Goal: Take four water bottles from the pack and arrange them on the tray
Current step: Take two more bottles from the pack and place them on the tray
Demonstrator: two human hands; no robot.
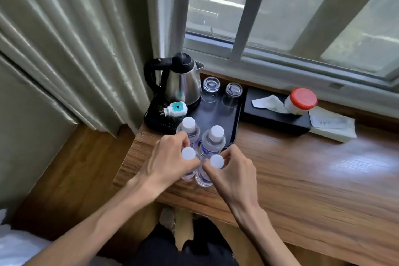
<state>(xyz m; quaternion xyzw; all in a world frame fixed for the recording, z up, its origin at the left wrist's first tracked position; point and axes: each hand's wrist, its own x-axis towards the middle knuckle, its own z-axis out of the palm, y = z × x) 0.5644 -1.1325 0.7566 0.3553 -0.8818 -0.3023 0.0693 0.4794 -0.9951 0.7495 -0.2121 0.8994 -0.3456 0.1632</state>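
Note:
Several clear water bottles with white caps stand in a tight square at the near end of the black tray (234, 123). The two far bottles (189, 124) (216, 134) stand on the tray. My left hand (166, 157) is closed around the neck of the near-left bottle (188, 154). My right hand (235, 166) pinches the neck of the near-right bottle (216, 161). These two near bottles sit at the tray's front edge; whether their bases rest on the tray or on the wood I cannot tell. No pack is visible.
A steel kettle (181, 80), a white plug adapter (176, 109) and two upturned glasses (211, 85) share the tray. To the right lie a black tissue box (274, 119) and a red-lidded jar (302, 99). A curtain hangs on the left, a window behind.

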